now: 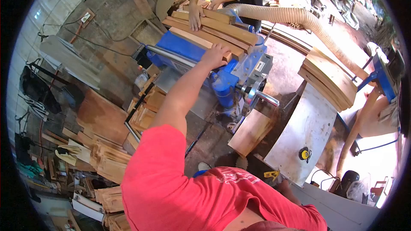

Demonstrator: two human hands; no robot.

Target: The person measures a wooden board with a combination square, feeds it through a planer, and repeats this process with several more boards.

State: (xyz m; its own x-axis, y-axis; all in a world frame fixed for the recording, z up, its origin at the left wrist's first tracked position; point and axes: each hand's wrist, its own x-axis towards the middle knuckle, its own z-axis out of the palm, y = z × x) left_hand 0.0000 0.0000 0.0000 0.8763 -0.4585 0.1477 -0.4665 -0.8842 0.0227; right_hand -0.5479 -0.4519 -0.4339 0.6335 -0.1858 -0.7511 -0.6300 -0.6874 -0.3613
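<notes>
My left hand (215, 55) reaches forward, its fingers bent over the near end of a light wooden board (192, 38). That board lies beside several other long boards (231, 30) on the blue machine (182, 48). My right hand (284, 185) is low down near the edge of the metal sheet, mostly hidden by shadow and my red shirt. Close to it is a yellow tool (271, 174); whether my fingers touch it is unclear.
A co-worker's hands (195, 16) rest on the boards' far end. Past the machine runs a ribbed hose (287, 15). At right, stacked boards (327, 79) and a yellow-black tape measure (305, 153) lie on a metal sheet (302, 128). Wood pieces (109, 158) are piled at left.
</notes>
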